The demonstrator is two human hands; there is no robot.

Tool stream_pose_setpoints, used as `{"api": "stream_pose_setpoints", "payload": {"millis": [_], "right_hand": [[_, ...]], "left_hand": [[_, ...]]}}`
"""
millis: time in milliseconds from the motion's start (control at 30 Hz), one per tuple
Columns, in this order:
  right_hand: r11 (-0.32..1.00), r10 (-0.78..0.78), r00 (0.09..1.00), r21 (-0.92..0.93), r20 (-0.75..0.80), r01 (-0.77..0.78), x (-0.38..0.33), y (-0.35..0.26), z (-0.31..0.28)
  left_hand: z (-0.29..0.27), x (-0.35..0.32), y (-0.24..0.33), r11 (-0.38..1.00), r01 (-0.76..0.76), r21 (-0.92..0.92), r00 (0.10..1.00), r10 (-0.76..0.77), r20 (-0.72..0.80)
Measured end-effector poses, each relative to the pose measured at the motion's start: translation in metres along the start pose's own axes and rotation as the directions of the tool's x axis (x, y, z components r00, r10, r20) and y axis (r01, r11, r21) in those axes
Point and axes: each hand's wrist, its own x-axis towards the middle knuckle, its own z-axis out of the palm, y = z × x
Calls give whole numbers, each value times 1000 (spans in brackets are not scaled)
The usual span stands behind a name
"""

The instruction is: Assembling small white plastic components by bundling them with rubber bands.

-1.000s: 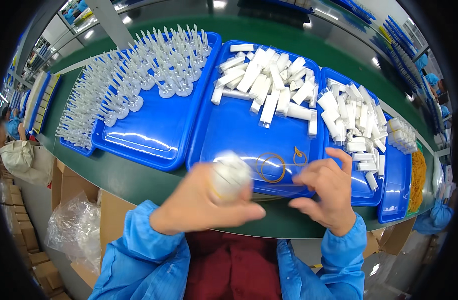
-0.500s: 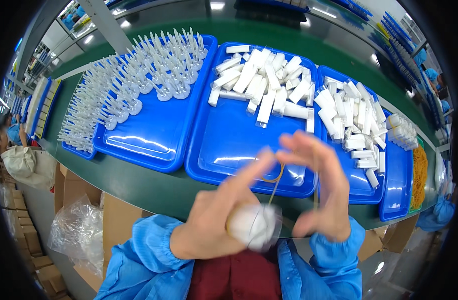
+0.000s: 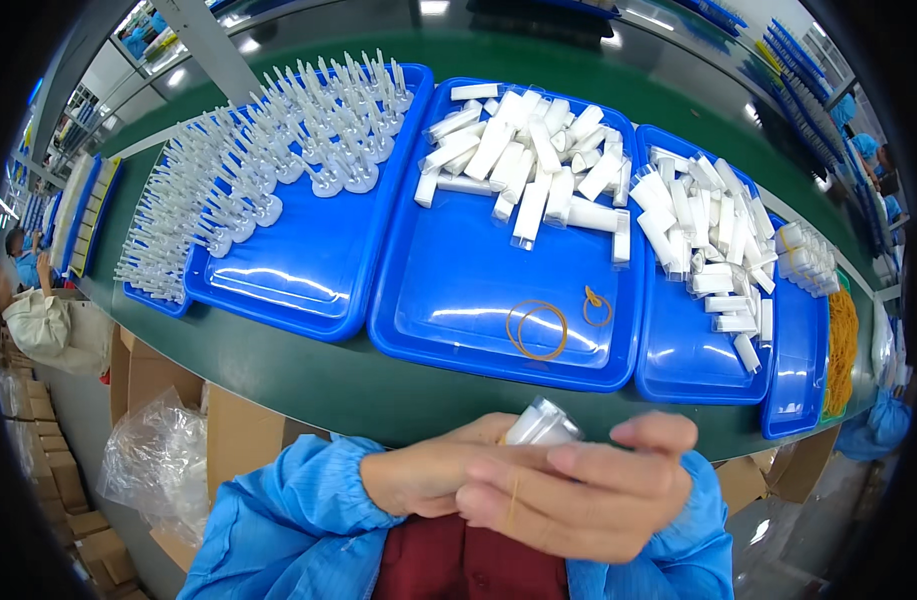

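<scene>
My left hand, low in front of my body, is closed around a bundle of clear-wrapped white pieces. The bundle's shiny end shows above the fingers, and the rest is hidden behind my right hand. That hand lies across the bundle with its fingers curled and slightly blurred. A thin yellow rubber band runs over its fingers; where the band goes round the bundle is hidden. Beyond the hands, loose rubber bands lie in the front part of the middle blue tray.
White wrapped pieces are heaped in the middle tray and in the tray to its right. Clear nozzle-like parts stand in the left tray. Far right are banded bundles and a rubber-band pile. Cardboard boxes stand below.
Both hands have come together and drawn back from the middle tray. My right hand has turned and closed over the bundle. The rubber band is no longer stretched up between the hands.
</scene>
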Motion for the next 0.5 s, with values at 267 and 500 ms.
{"api": "stream_pose_setpoints", "payload": {"millis": [267, 500], "right_hand": [[229, 687, 671, 792, 279, -565, -20, 20, 25], [656, 534, 834, 555, 136, -511, -15, 19, 13]], "left_hand": [[9, 2, 23, -171, -194, 966, 463, 852, 244], [10, 11, 24, -280, -120, 953, 643, 709, 289]]}}
